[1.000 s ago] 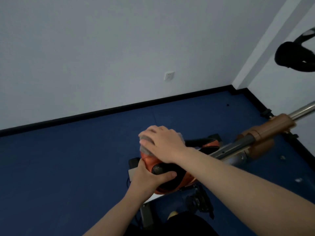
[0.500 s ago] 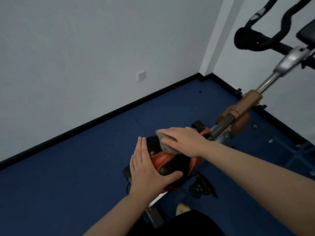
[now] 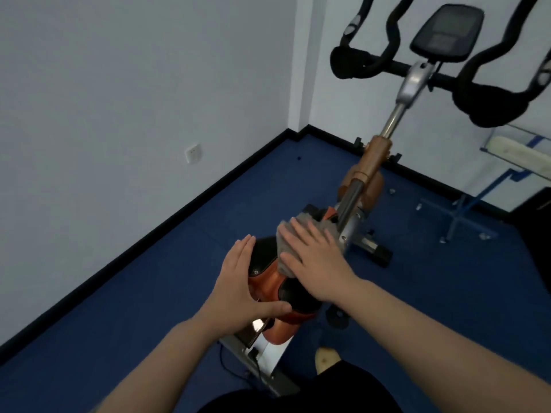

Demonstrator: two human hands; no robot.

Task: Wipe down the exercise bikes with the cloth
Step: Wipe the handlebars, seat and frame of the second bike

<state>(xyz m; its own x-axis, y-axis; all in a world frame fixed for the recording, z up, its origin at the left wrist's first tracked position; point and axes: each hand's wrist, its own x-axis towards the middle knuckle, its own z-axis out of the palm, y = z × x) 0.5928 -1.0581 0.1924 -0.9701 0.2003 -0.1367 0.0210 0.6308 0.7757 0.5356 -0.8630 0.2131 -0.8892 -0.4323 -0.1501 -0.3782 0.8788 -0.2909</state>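
Observation:
An exercise bike stands in the room corner, with an orange and black saddle (image 3: 268,281) below me and black handlebars (image 3: 489,105) with a console (image 3: 447,31) at the upper right. My right hand (image 3: 316,257) lies flat with straight fingers on a grey cloth (image 3: 286,248), pressing it onto the front of the saddle. My left hand (image 3: 241,287) rests against the saddle's left side, fingers straight and thumb across its top. A silver post (image 3: 351,198) with an orange-brown sleeve (image 3: 372,162) runs from the saddle toward the handlebars.
Blue floor (image 3: 119,323) meets white walls with a black skirting; a socket (image 3: 193,153) sits on the left wall. A blue metal frame with a white pad (image 3: 507,153) stands at the right. The bike's base foot (image 3: 375,248) and a cable lie on the floor.
My right hand slid the cloth forward along the saddle toward the post. My left hand opened from gripping the saddle to lying flat on its side. The view swung right and up to the handlebars.

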